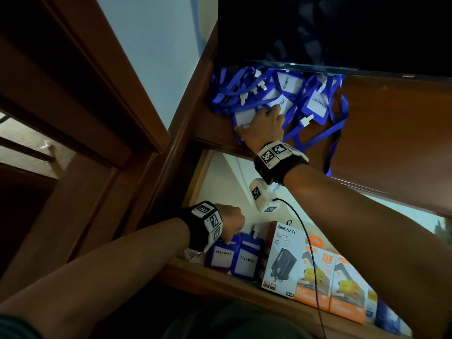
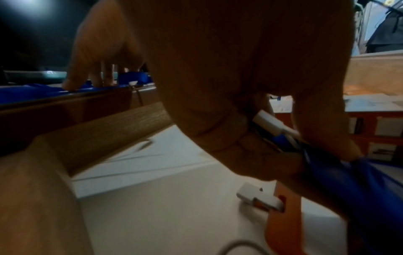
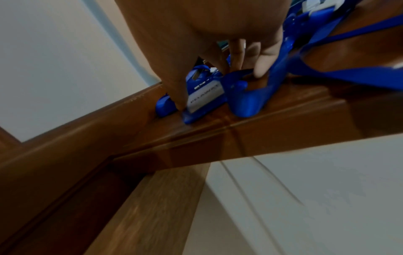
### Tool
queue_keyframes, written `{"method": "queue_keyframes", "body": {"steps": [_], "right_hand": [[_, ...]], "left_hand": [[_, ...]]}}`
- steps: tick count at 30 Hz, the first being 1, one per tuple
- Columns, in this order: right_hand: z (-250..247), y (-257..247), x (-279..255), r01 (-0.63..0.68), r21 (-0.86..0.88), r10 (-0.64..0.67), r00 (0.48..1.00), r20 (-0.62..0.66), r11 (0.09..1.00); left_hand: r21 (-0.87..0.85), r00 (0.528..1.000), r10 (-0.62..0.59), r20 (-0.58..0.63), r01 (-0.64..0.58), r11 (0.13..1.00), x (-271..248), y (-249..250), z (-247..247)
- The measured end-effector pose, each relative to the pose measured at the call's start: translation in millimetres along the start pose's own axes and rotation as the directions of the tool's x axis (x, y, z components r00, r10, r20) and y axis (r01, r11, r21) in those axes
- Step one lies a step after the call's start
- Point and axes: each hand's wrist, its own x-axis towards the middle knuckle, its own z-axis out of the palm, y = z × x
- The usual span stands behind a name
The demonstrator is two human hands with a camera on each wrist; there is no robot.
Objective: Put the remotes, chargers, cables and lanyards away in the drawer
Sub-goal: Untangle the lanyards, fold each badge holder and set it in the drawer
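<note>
A pile of blue lanyards [image 1: 281, 99] with "PELAWAT" badge holders lies on the wooden top [image 1: 391, 130] above the open drawer [image 1: 220, 277]. My right hand [image 1: 264, 123] is on the pile's near left part. Its thumb presses one badge holder [image 3: 205, 96] and its straight fingers [image 3: 259, 69] stand on the straps. My left hand [image 1: 232, 223] is down in the drawer's front left corner. Its fingers curl round a blue lanyard [image 2: 348, 181] with a white clip [image 2: 270, 122]. Two blue badge holders [image 1: 247, 263] stand against the drawer front beside it.
Boxed chargers stand along the drawer front: a white ONESAM box [image 1: 283, 260] and two orange boxes [image 1: 315, 277]. An orange holder [image 2: 283, 224] with a white clip lies on the drawer's white bottom. A dark screen [image 1: 342, 33] stands behind the pile. A lanyard strap [image 1: 332, 155] hangs over the edge.
</note>
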Motion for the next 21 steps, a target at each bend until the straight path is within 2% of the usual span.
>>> {"method": "queue_keyframes", "body": {"steps": [5,9,13,14,16,17,19,21], "right_hand": [[2.9,1.0,-0.5,-0.011,-0.018,0.011,1.000,-0.014,1.000],[-3.2,0.3,0.2,-0.059,0.029,0.058,0.998,0.021,0.998],[-14.7,0.7,1.5,-0.127,0.097,0.125,0.992,0.023,0.987],[-18.6,1.9,1.9,-0.129,0.099,0.126,0.991,0.039,0.987],[-26.3,6.0,0.6,-0.125,0.113,0.118,0.991,0.067,0.986],[-30.1,8.8,-2.0,-0.122,0.138,0.115,0.991,0.062,0.983],[-37.6,15.4,-11.4,-0.107,0.216,0.108,0.994,0.007,0.971],[-47.0,23.2,-23.3,-0.088,0.301,0.109,0.993,-0.052,0.949]], "left_hand": [[0.158,0.995,-0.015,-0.094,0.030,0.987,6.5,-6.1,13.0],[0.271,0.980,0.025,-0.196,0.029,0.962,11.1,-1.3,23.8],[0.269,0.960,0.043,-0.277,0.035,0.962,14.7,5.3,29.6],[0.213,0.950,0.031,-0.309,0.038,0.976,14.1,6.1,29.0],[-0.041,0.921,-0.055,-0.386,0.042,0.998,11.9,5.9,27.9],[-0.208,0.900,-0.126,-0.416,0.041,0.977,10.7,5.9,28.0],[-0.470,0.839,-0.261,-0.478,0.007,0.883,9.6,6.3,32.2],[-0.595,0.758,-0.357,-0.545,-0.051,0.802,8.2,7.2,37.6]]}}
